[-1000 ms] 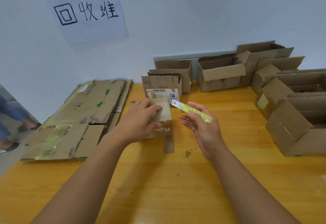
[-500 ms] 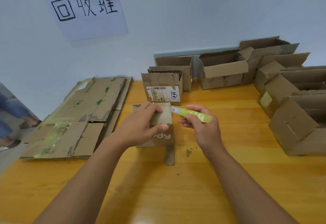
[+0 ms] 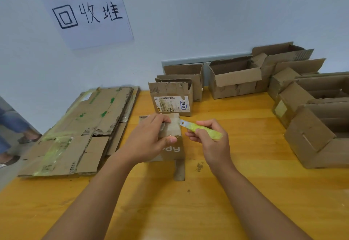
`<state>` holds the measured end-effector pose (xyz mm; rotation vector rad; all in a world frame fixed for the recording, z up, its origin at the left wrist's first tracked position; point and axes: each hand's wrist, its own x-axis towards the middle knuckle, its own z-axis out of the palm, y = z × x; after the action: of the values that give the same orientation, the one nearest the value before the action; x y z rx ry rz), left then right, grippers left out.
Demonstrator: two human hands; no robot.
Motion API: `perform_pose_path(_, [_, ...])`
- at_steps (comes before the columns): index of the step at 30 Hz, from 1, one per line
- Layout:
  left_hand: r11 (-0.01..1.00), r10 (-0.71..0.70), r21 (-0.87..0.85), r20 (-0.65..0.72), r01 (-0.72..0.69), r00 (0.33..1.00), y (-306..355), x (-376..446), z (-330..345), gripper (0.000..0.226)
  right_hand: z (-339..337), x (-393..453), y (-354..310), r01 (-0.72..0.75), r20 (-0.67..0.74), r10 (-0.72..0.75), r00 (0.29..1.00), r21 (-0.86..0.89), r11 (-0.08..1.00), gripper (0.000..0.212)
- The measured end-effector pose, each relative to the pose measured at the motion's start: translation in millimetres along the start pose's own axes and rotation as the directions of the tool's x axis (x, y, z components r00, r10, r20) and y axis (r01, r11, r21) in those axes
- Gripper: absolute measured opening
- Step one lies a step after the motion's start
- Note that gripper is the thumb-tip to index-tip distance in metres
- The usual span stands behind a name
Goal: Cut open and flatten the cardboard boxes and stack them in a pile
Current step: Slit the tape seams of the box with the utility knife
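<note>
While the left hand (image 3: 149,141) is gripping the small cardboard box (image 3: 171,135) at the middle of the worktop (image 3: 226,192), its fingers (image 3: 160,120) curled over the top and thumb pressed to the near face, the right hand (image 3: 211,141) is pinching a yellow-green utility knife (image 3: 200,129) with the blade tip just touching the box's right top edge. Slipping looks like the main danger: the blade is pointing toward the holding thumb, so a hard push through soft board could be carrying it into that hand. Light as it seems, the box could also be sliding on the smooth wooden surface. Its corrugated board is looking worn and furred at the corners, with white print on the front and one flap lying flat toward the viewer. To the left, a pile of flattened boxes (image 3: 85,130) is lying taped in pale green; open boxes (image 3: 311,111) are waiting behind and to the right.
</note>
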<state>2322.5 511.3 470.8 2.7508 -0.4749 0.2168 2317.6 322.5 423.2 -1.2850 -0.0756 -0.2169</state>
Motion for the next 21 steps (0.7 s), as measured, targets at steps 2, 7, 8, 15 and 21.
perform_pose_path(2, [1.0, -0.009, 0.005, -0.008, 0.009, 1.0, 0.8, 0.5, 0.7, 0.054, 2.8, -3.0, 1.6, 0.024, 0.004, -0.024, 1.0, -0.014, 1.0, 0.017])
perform_pose_path(7, [1.0, -0.027, 0.009, -0.044, 0.027, 0.999, 1.6, 2.1, 3.0, 0.05, 7.9, -6.6, 7.3, 0.039, -0.015, -0.039, 0.999, -0.036, 0.999, 0.018])
perform_pose_path(8, [1.0, -0.029, 0.01, -0.046, 0.029, 0.999, 2.1, 1.8, 3.4, 0.05, 8.8, -7.4, 7.9, 0.031, -0.025, -0.032, 0.999, -0.036, 0.999, 0.018])
perform_pose_path(15, [0.997, -0.064, 0.035, -0.048, 0.066, 0.997, 9.0, -0.4, 3.8, 0.05, 11.3, -10.9, 12.2, 0.037, -0.043, -0.042, 0.998, -0.115, 0.993, 0.015])
perform_pose_path(21, [0.996, -0.079, 0.026, -0.036, 0.08, 0.996, 11.3, 0.3, 2.9, 0.05, 9.2, -11.1, 6.9, 0.065, -0.052, -0.069, 0.996, -0.08, 0.995, 0.013])
